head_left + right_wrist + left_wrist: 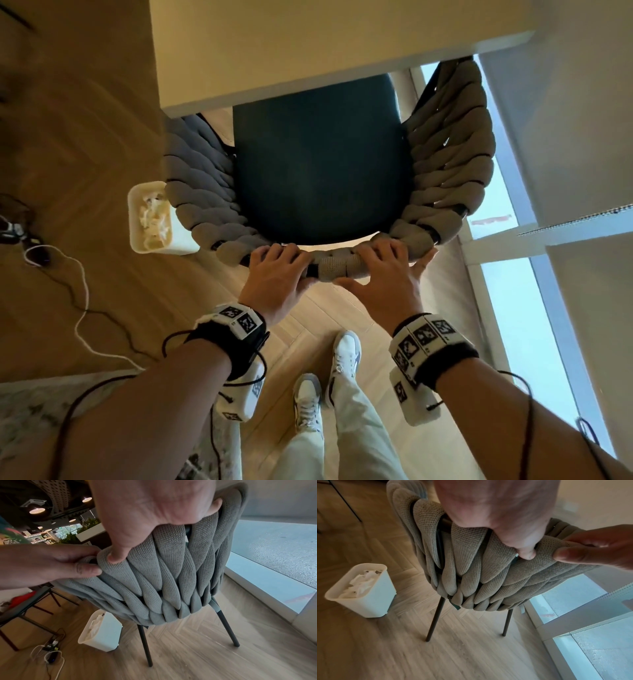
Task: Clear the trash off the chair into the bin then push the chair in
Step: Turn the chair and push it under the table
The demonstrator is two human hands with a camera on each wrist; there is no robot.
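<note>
The chair (322, 164) has a dark seat and a grey woven backrest (488, 574); its seat front sits under the white table (308, 51). No trash lies on the visible part of the seat. My left hand (277, 274) grips the top rail of the backrest, fingers over the top and thumb behind. My right hand (387, 270) grips the same rail just to the right. The white bin (152, 219) stands on the floor left of the chair, holding crumpled white paper (361, 584).
Cables (78, 301) and a power strip (51, 646) lie on the wood floor to the left. A glass wall (513, 325) with a raised sill runs along the right, close to the chair. My feet (325, 380) stand behind the chair.
</note>
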